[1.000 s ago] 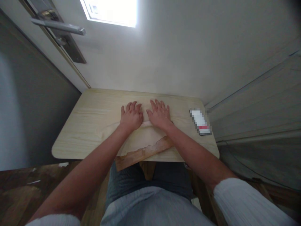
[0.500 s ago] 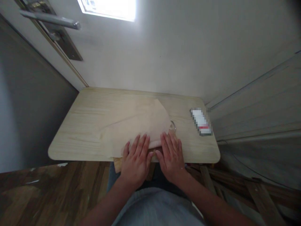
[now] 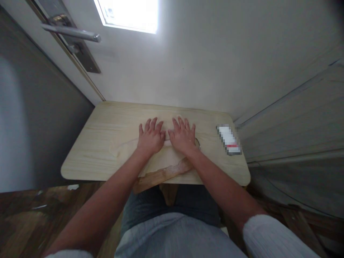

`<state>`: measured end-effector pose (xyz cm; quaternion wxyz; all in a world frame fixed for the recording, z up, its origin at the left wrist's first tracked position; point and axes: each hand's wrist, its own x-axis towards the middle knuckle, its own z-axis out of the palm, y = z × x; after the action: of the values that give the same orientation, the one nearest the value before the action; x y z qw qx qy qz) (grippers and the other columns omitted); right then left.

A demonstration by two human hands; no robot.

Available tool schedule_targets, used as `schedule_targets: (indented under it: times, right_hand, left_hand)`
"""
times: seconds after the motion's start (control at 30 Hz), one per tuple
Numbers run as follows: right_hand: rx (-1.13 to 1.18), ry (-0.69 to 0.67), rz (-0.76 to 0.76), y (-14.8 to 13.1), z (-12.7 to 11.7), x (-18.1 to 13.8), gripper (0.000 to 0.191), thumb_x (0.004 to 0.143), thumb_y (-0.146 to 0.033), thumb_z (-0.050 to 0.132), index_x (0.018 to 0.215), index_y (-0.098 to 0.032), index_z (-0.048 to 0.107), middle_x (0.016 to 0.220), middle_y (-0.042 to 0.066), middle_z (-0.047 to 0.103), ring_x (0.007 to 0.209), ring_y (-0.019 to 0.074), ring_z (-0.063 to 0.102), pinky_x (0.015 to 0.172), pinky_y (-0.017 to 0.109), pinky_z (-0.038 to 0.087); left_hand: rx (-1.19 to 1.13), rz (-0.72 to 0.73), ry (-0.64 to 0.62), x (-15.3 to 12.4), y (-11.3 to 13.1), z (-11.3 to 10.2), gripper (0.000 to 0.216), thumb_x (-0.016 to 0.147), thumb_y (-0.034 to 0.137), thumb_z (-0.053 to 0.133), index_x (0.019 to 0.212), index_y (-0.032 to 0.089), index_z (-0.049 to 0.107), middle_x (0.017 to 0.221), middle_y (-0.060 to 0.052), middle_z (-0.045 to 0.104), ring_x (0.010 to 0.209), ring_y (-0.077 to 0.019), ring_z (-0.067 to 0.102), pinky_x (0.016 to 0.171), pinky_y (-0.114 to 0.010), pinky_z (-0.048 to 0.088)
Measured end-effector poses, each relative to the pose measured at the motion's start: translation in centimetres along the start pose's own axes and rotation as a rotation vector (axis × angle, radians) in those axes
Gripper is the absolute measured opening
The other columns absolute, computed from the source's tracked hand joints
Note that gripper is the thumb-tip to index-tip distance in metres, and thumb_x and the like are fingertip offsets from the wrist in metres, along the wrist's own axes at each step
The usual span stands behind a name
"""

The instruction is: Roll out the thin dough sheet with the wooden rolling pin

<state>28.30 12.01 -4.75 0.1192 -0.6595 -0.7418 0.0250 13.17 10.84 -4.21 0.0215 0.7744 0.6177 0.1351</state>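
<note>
A thin, pale beige sheet (image 3: 158,163) lies on the small wood-grain table, its colour close to the tabletop's. Both palms press down on it near its middle. My left hand (image 3: 152,138) is flat with fingers spread toward the door. Beside it my right hand (image 3: 183,135) lies the same way, the two thumbs almost meeting. A narrow pale roll or fold (image 3: 167,143) shows between the palms; what lies under them is hidden. Along the front edge a brown strip (image 3: 161,175) with an uneven edge overhangs the table. A thin metal ring (image 3: 198,143) pokes out by my right wrist.
On the right of the tabletop (image 3: 88,150) lies a pixelated phone-like object (image 3: 229,139). A pale door with a lever handle (image 3: 72,33) and a bright window (image 3: 130,14) rises behind the table. Walls or panels flank both sides. Below is a brown floor.
Both hands have slid forward across the sheet, away from my body, from the table's front edge to its middle. More of the brown strip now shows. The view has shifted slightly.
</note>
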Motion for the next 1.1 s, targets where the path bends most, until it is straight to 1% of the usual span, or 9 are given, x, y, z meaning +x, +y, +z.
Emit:
schedule_targets:
  times: [0.2,0.3,0.4,0.5,0.63,0.73,0.83,0.93,1.1]
  right_hand:
    - [0.009,0.040,-0.101,1.2,-0.8,-7.9,0.054,0.101,-0.041,0.033,0.149,-0.018,0.039,0.155,0.010,0.038,0.145,0.0321,0.025,0.116,0.061,0.012]
    - [0.012,0.061,-0.138,2.0,-1.1,-13.2,0.059,0.101,-0.040,0.036,0.153,-0.015,0.029,0.156,0.012,0.036,0.147,0.0305,0.020,0.117,0.057,0.014]
    - [0.015,0.043,-0.145,2.5,-1.2,-15.9,0.060,0.101,-0.038,0.035,0.156,-0.017,0.023,0.157,0.011,0.034,0.149,0.0303,0.017,0.116,0.058,0.015]
    - [0.015,0.040,-0.133,2.4,-1.0,-14.5,0.057,0.102,-0.039,0.034,0.154,-0.017,0.027,0.156,0.011,0.036,0.148,0.0297,0.018,0.116,0.059,0.012]
    - [0.009,0.020,-0.094,1.7,-0.6,-7.9,0.051,0.102,-0.042,0.031,0.148,-0.022,0.041,0.156,0.007,0.037,0.146,0.0293,0.021,0.116,0.059,0.008]
    - [-0.002,0.032,-0.025,1.0,-0.3,-2.6,0.053,0.101,-0.045,0.033,0.149,-0.023,0.038,0.157,0.009,0.034,0.147,0.0313,0.019,0.115,0.064,0.008]
    - [-0.001,0.009,0.007,0.6,-0.2,-0.1,0.054,0.100,-0.044,0.035,0.150,-0.022,0.037,0.158,0.009,0.032,0.146,0.0327,0.021,0.114,0.065,0.010]
    - [-0.003,0.008,-0.021,0.8,-0.5,-1.8,0.053,0.101,-0.044,0.033,0.148,-0.022,0.040,0.156,0.010,0.036,0.146,0.0319,0.022,0.114,0.063,0.010]
    - [0.021,0.039,-0.136,1.8,-1.5,-10.7,0.052,0.101,-0.042,0.036,0.147,-0.019,0.041,0.153,0.011,0.041,0.145,0.0299,0.026,0.116,0.058,0.015]
  left_hand:
    - [-0.012,0.049,-0.017,-6.9,3.0,-0.9,0.052,0.100,0.042,0.029,0.147,0.022,0.042,0.158,-0.008,0.036,0.146,-0.0295,0.028,0.117,-0.057,0.020]
    - [-0.051,0.097,-0.047,-11.5,4.7,-1.2,0.055,0.099,0.043,0.035,0.150,0.022,0.037,0.156,-0.005,0.038,0.146,-0.0251,0.029,0.119,-0.050,0.019]
    - [-0.072,0.105,-0.053,-13.6,5.4,-1.3,0.054,0.098,0.043,0.038,0.149,0.023,0.038,0.154,-0.003,0.041,0.145,-0.0226,0.031,0.120,-0.046,0.018]
    - [-0.067,0.105,-0.059,-12.1,4.8,-1.2,0.054,0.099,0.042,0.036,0.150,0.024,0.037,0.155,-0.004,0.040,0.146,-0.0238,0.029,0.120,-0.050,0.015]
    - [-0.034,0.082,-0.051,-5.9,2.8,-0.7,0.053,0.100,0.045,0.030,0.149,0.027,0.040,0.157,-0.006,0.036,0.147,-0.0288,0.025,0.118,-0.059,0.014]
    - [-0.022,0.046,-0.039,-1.2,1.1,-0.2,0.054,0.100,0.048,0.026,0.148,0.028,0.040,0.159,-0.007,0.033,0.148,-0.0304,0.024,0.116,-0.063,0.016]
    - [-0.015,0.042,-0.036,1.1,0.3,0.0,0.054,0.099,0.047,0.027,0.147,0.027,0.041,0.160,-0.008,0.031,0.148,-0.0314,0.023,0.116,-0.063,0.016]
    - [-0.012,0.051,-0.032,-0.4,0.9,-0.3,0.054,0.100,0.046,0.027,0.147,0.025,0.042,0.159,-0.009,0.032,0.147,-0.0311,0.025,0.116,-0.061,0.019]
    - [-0.046,0.128,-0.029,-8.4,3.4,-1.0,0.048,0.100,0.041,0.034,0.143,0.027,0.047,0.154,-0.006,0.043,0.144,-0.0271,0.033,0.117,-0.053,0.022]
